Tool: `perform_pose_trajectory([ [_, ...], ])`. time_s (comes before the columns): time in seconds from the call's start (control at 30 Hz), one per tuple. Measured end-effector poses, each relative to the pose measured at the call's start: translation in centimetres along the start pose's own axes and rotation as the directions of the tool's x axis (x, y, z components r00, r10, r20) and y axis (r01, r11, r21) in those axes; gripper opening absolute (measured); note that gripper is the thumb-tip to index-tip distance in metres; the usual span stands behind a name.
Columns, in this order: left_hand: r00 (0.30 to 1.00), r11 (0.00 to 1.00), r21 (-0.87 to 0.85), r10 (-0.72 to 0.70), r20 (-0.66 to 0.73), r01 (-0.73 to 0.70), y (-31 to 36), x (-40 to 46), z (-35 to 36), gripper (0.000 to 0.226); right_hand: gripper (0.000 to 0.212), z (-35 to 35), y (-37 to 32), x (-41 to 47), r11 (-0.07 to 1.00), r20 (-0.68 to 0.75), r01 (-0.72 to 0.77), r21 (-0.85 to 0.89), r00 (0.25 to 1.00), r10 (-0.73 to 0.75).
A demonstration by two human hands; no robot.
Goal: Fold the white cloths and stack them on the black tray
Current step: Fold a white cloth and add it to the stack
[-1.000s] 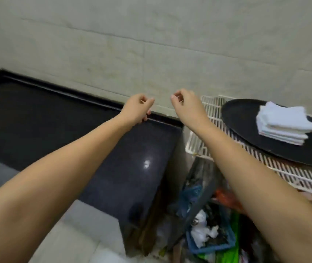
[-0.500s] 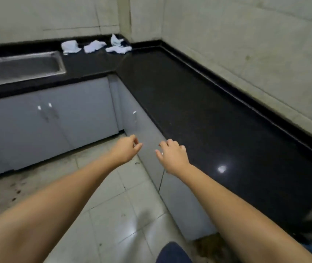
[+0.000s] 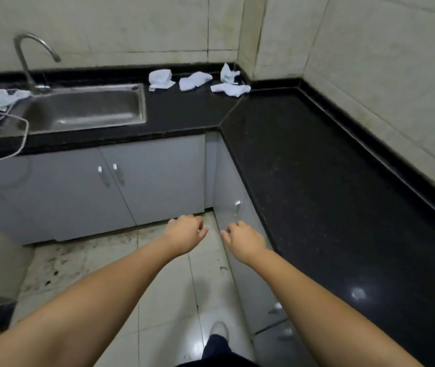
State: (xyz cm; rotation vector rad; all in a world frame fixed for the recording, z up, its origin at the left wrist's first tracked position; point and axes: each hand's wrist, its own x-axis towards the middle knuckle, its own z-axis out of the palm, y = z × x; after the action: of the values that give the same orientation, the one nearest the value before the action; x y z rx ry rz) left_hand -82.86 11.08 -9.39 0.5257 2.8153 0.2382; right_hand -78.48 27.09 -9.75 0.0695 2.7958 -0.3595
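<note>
Left hand (image 3: 184, 234): held empty, fingers loosely curled.
Right hand (image 3: 245, 238): likewise empty, relaxed.
Crumpled white cloths (image 3: 195, 80): scattered on glossy black stone desk (image 3: 317, 168), corner.
Rectangular steel sink (image 3: 84, 109): set left.

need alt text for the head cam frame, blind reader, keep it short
Two bare arms reach forward over a tiled floor, left hand and right hand empty with fingers loosely curled. Ahead, an L-shaped black countertop holds crumpled white cloths near the corner, right of a steel sink with a curved faucet. Grey cabinet doors sit below.
</note>
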Motion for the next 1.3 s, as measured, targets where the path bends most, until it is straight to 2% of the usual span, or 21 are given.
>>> perform_pose_trajectory([
  [0.13,0.998,0.994,-0.104,-0.032,-0.053,0.026,-1.7,6.9,-3.3,0.030,0.045,-3.8,0.2,8.1,0.999,-0.027,0.045,-0.031,0.999,-0.045],
  [0.4,0.999,0.984,-0.176,-0.035,-0.035,0.028,-7.6,21.8,-7.4,0.027,0.042,-8.0,-1.5,24.1,0.998,-0.020,0.050,-0.031,0.999,-0.050],
  [0.53,0.999,0.984,-0.174,0.028,-0.040,-0.034,-10.7,31.0,-10.9,0.026,0.039,-10.8,-2.1,32.7,1.000,-0.063,-0.016,0.019,0.998,0.017],
  [0.77,0.989,0.972,-0.185,0.148,0.020,-0.141,-14.6,45.4,-17.0,0.027,0.033,-16.8,-2.2,44.5,0.962,-0.154,-0.173,0.209,0.966,0.207],
  [0.97,0.983,0.951,-0.266,0.178,0.051,-0.159,-14.2,56.3,-18.8,0.026,0.031,-20.7,0.9,54.1,0.945,-0.215,-0.179,0.272,0.946,0.241],
  [1.2,0.998,0.949,-0.313,0.045,0.034,-0.032,-13.3,70.0,-20.9,0.028,0.030,-27.0,4.2,69.5,0.965,-0.284,-0.045,0.260,0.951,0.121],
  [1.3,0.997,0.914,-0.399,-0.067,0.023,0.071,-12.8,75.1,-20.4,0.051,0.030,-27.8,5.4,75.1,0.966,-0.282,0.027,0.258,0.958,0.049],
])
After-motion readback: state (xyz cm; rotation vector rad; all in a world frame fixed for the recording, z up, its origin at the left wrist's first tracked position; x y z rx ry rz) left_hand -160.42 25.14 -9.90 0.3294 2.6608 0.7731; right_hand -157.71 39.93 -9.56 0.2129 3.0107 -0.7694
